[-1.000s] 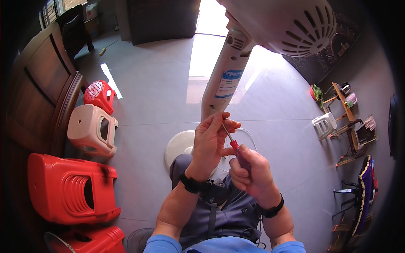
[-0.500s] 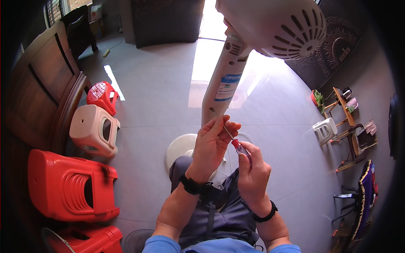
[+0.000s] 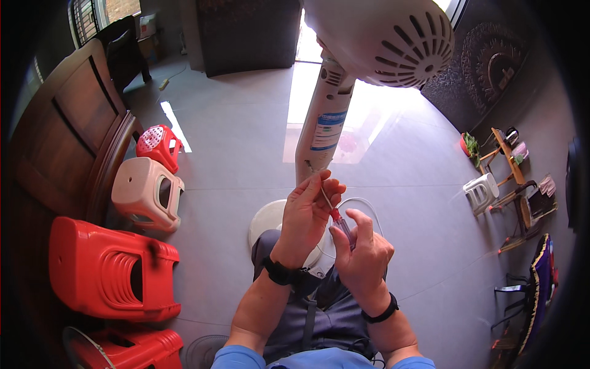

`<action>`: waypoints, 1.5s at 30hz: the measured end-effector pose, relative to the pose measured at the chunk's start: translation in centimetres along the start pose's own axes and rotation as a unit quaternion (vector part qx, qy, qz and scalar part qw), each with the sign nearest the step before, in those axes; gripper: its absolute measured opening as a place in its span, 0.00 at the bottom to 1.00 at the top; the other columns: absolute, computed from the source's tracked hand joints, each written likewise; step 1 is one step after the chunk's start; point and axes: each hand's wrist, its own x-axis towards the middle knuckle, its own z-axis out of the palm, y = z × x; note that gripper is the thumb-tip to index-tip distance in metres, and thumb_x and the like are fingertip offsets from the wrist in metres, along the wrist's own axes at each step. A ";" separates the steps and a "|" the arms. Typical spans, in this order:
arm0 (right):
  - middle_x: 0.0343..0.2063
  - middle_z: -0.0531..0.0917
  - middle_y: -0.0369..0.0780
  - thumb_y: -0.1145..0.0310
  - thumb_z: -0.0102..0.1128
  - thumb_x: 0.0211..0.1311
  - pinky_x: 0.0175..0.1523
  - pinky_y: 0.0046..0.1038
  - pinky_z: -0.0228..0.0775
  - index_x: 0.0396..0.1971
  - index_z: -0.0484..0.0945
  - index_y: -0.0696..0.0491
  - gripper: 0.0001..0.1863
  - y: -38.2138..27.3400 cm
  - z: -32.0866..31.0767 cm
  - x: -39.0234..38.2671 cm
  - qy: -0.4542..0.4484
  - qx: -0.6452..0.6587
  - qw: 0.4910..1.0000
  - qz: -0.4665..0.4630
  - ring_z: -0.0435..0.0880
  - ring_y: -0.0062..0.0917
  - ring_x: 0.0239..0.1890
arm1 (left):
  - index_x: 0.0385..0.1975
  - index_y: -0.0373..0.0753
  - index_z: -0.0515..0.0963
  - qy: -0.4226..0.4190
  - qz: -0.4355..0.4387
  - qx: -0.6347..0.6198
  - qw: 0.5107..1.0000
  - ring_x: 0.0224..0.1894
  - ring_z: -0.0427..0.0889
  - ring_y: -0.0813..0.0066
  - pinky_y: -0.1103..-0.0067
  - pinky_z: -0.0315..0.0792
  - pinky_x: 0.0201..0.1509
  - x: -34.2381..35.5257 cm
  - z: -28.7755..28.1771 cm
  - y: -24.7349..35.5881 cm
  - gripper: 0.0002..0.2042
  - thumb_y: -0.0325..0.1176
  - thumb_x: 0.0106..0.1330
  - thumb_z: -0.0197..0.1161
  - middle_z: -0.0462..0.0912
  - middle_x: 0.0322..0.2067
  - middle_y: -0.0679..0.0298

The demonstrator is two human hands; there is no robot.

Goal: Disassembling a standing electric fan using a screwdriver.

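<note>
A screwdriver (image 3: 342, 226) with a clear and red handle slants up and left in front of me. My left hand (image 3: 306, 215) is closed around its thin shaft, with thumb and fingertips pinched near the upper part. My right hand (image 3: 364, 252) holds the handle between thumb and fingers, the index finger partly lifted. The tip points at a small hole low on the pale post (image 3: 307, 144) of a standing fan; whether it touches a screw there I cannot tell. Above is the slotted motor housing (image 3: 393, 52). The round base (image 3: 263, 227) sits on the floor, partly behind my left hand and knee.
To the left stand red stools (image 3: 114, 270), a beige stool (image 3: 144, 190) and a wooden bench (image 3: 67, 117). A white stool (image 3: 481, 192), a potted plant (image 3: 470, 147) and chairs line the right side. A pale cord (image 3: 372, 209) loops near the base.
My right index finger has lifted and spread away from the handle. Both hands and the screwdriver stay near the same hole. The whole view has shifted slightly.
</note>
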 end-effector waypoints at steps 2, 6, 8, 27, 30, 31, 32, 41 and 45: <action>0.14 0.76 0.36 0.64 0.65 0.66 0.22 0.28 0.65 0.45 0.79 0.55 0.14 -0.3 0.0 -0.1 -0.020 0.032 0.999 0.034 0.75 0.30 0.13 | 0.49 0.37 0.78 -0.001 0.002 -0.038 0.999 0.35 0.85 0.71 0.81 0.78 0.31 0.0 0.4 0.1 0.12 0.39 0.77 0.55 0.85 0.36 0.62; 0.22 0.80 0.40 0.63 0.65 0.66 0.24 0.29 0.67 0.46 0.79 0.56 0.14 0.3 1.3 0.2 0.048 -0.015 0.994 -0.096 0.79 0.29 0.18 | 0.50 0.33 0.78 -0.005 0.008 -0.041 0.999 0.42 0.87 0.66 0.77 0.80 0.45 -0.5 0.8 0.7 0.13 0.36 0.78 0.54 0.86 0.40 0.58; 0.23 0.80 0.40 0.64 0.65 0.65 0.24 0.29 0.67 0.46 0.79 0.56 0.14 0.8 1.3 0.1 0.054 -0.033 0.992 -0.110 0.79 0.28 0.19 | 0.47 0.34 0.79 0.005 -0.012 -0.017 1.000 0.38 0.86 0.68 0.78 0.78 0.42 -1.0 0.8 1.0 0.12 0.37 0.77 0.57 0.86 0.38 0.58; 0.29 0.84 0.43 0.66 0.67 0.63 0.26 0.29 0.71 0.47 0.75 0.61 0.18 0.6 1.3 -0.5 0.066 0.056 0.994 -0.069 0.84 0.32 0.22 | 0.46 0.34 0.80 0.017 0.022 0.071 0.997 0.32 0.83 0.72 0.77 0.78 0.39 0.2 -1.5 0.8 0.11 0.36 0.76 0.59 0.85 0.32 0.62; 0.28 0.84 0.43 0.65 0.67 0.63 0.25 0.29 0.71 0.46 0.76 0.59 0.17 0.6 1.6 0.0 0.093 0.081 0.990 -0.069 0.83 0.31 0.21 | 0.48 0.34 0.79 -0.017 0.014 0.025 0.999 0.34 0.83 0.73 0.78 0.78 0.41 0.1 -1.1 0.7 0.12 0.37 0.77 0.56 0.84 0.33 0.61; 0.28 0.84 0.43 0.65 0.67 0.63 0.25 0.29 0.71 0.46 0.76 0.59 0.17 0.7 1.3 0.0 0.094 0.082 0.990 -0.069 0.83 0.31 0.21 | 0.49 0.34 0.79 -0.021 0.012 0.008 1.000 0.34 0.82 0.73 0.78 0.77 0.41 0.0 -0.8 0.6 0.13 0.37 0.77 0.55 0.84 0.34 0.60; 0.27 0.84 0.42 0.66 0.67 0.62 0.25 0.28 0.70 0.45 0.76 0.59 0.16 0.7 0.9 0.0 0.054 0.087 0.994 -0.044 0.82 0.31 0.21 | 0.50 0.34 0.78 -0.025 0.010 -0.008 1.000 0.34 0.82 0.72 0.78 0.77 0.41 -0.1 -0.5 0.7 0.14 0.38 0.78 0.54 0.84 0.35 0.60; 0.21 0.78 0.38 0.71 0.68 0.56 0.24 0.29 0.67 0.43 0.77 0.56 0.15 0.2 1.3 0.2 0.085 0.091 0.989 -0.079 0.78 0.29 0.19 | 0.46 0.34 0.77 0.048 0.007 0.077 0.996 0.31 0.80 0.72 0.77 0.76 0.36 0.0 -0.9 1.6 0.13 0.39 0.76 0.58 0.84 0.34 0.58; 0.20 0.77 0.37 0.72 0.68 0.55 0.24 0.29 0.67 0.41 0.78 0.56 0.14 0.5 0.8 0.4 0.059 0.118 0.989 -0.070 0.78 0.28 0.18 | 0.44 0.33 0.78 0.064 0.013 0.102 0.993 0.29 0.82 0.71 0.77 0.77 0.34 0.2 -0.2 1.9 0.12 0.38 0.76 0.58 0.85 0.30 0.60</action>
